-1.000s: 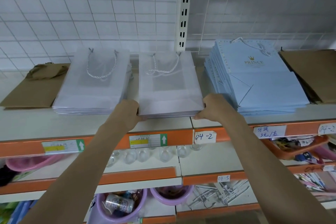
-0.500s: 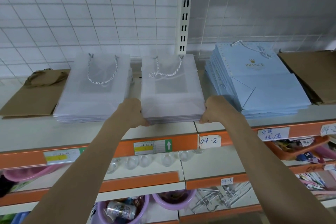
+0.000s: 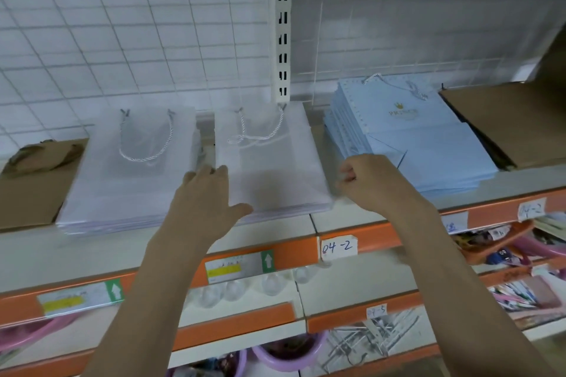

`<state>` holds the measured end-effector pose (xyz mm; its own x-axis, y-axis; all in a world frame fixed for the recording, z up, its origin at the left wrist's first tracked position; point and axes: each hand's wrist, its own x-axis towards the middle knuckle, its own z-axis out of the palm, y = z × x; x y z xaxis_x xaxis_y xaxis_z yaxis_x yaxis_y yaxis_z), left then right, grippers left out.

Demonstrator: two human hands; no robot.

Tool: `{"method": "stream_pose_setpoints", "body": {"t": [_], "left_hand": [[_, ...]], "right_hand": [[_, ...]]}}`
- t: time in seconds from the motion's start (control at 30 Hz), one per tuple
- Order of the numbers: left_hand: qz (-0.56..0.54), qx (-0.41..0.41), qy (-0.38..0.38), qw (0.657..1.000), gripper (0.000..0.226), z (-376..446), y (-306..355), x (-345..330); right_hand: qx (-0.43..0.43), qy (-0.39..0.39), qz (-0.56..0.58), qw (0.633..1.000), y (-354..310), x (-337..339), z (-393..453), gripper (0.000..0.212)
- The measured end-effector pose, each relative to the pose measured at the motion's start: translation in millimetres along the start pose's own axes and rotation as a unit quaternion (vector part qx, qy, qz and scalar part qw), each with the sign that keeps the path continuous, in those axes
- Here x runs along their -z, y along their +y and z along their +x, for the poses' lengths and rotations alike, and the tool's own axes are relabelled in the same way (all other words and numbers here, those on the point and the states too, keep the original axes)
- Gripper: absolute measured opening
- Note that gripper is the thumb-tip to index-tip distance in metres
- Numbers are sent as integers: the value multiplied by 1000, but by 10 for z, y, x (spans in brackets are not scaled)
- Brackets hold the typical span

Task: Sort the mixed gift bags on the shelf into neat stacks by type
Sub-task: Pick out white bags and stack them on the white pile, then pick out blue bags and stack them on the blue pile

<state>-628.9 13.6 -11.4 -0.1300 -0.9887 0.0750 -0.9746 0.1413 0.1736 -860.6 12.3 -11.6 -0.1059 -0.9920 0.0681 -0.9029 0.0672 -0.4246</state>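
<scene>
On the top shelf [image 3: 346, 217] lie two stacks of translucent white gift bags with rope handles, the left stack [image 3: 128, 190] and the middle stack [image 3: 275, 171]. A light blue stack [image 3: 428, 147] with a gold crown print lies to their right. My left hand [image 3: 208, 202] is open with fingers spread, resting over the front left corner of the middle stack and the gap between the white stacks. My right hand [image 3: 367, 180] has its fingers curled, close beside the middle stack's front right edge, between it and the blue stack; it holds nothing that I can see.
Flat brown paper bags lie at the far left [image 3: 33, 190] and far right [image 3: 517, 122] of the shelf. A white slotted upright [image 3: 282, 40] and wire grid stand behind. Lower shelves hold clear cups [image 3: 232, 291], pink basins [image 3: 284, 355] and wire hangers.
Both hands gripped the sides of the middle white stack before. Now the left hand has opened and lifted onto its corner, and the right hand has come off its edge.
</scene>
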Motion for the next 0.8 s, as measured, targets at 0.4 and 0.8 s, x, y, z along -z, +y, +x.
{"method": "stream_pose_setpoints", "body": {"t": [0.4, 0.8], "left_hand": [[-160, -86, 36, 983, 56, 210, 1787, -560], [-149, 123, -95, 977, 101, 385, 2385, -770]], "right_hand": [[71, 90, 18, 993, 1630, 694, 159, 46], [-22, -198, -8, 980, 2443, 975, 469, 119]]}}
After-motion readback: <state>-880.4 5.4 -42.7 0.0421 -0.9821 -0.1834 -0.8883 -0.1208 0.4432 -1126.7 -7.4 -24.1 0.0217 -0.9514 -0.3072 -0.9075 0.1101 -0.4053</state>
